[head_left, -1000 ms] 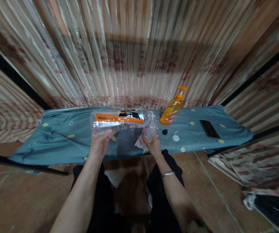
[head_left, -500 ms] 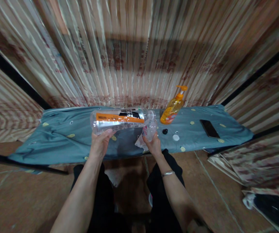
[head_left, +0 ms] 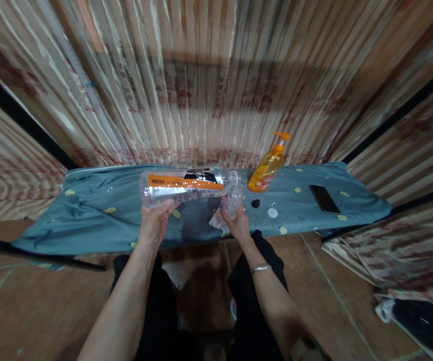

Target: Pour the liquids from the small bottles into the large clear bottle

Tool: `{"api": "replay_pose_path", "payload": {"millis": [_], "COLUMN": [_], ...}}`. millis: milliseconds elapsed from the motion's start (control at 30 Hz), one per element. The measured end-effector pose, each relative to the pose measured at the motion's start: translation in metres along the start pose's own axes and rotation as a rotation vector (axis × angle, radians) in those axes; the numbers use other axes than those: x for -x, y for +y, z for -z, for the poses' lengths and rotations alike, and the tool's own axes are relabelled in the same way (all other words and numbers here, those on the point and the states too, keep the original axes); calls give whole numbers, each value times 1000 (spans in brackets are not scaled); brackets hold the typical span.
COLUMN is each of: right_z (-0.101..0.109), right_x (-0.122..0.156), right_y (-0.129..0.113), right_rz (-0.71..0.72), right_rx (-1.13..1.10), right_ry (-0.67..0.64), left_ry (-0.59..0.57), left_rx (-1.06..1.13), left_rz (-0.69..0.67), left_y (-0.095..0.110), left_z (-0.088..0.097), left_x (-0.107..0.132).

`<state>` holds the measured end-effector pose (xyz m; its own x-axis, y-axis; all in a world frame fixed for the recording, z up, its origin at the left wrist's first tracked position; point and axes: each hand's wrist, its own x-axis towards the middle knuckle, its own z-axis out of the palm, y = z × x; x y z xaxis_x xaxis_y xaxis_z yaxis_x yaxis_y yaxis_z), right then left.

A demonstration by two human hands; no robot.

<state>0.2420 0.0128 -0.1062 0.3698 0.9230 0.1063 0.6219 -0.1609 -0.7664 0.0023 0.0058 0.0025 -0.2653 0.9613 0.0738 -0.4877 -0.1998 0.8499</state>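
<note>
My left hand (head_left: 155,220) is closed around the base end of a large clear plastic bottle (head_left: 184,184) with an orange, silver and black label. The bottle lies nearly level in the air, its mouth pointing right. My right hand (head_left: 238,220) grips a small clear plastic bottle (head_left: 233,199) upright, its top close to the large bottle's mouth. Whether the two openings touch, I cannot tell. A crumpled whitish piece (head_left: 220,220), perhaps tissue or plastic, lies beside my right hand. Right of it are a small black cap (head_left: 256,203) and a white cap (head_left: 272,212).
An orange pump bottle (head_left: 267,170) of yellow liquid stands behind the caps. A dark phone (head_left: 324,199) lies farther right on the teal cloth (head_left: 84,210). Black poles (head_left: 24,118) and striped curtains (head_left: 197,100) enclose the bench. A dark shoe (head_left: 423,323) sits on the floor at right.
Almost nothing differs. Both hands keep their grip on the two bottles in nearly the same pose, and the view has shifted very slightly.
</note>
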Motion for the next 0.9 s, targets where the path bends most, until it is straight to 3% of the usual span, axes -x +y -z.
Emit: {"api": "replay_pose_path", "payload": {"millis": [900], "right_z": [-2], "right_x": [0], "right_y": [6], "right_rz": [14], "right_rx": [6], "right_ry": [-19], "left_ry": [-12], "left_rx": [11], "left_rz": [5], "left_y": [-1], "left_z": [-1], "left_x": [1]}}
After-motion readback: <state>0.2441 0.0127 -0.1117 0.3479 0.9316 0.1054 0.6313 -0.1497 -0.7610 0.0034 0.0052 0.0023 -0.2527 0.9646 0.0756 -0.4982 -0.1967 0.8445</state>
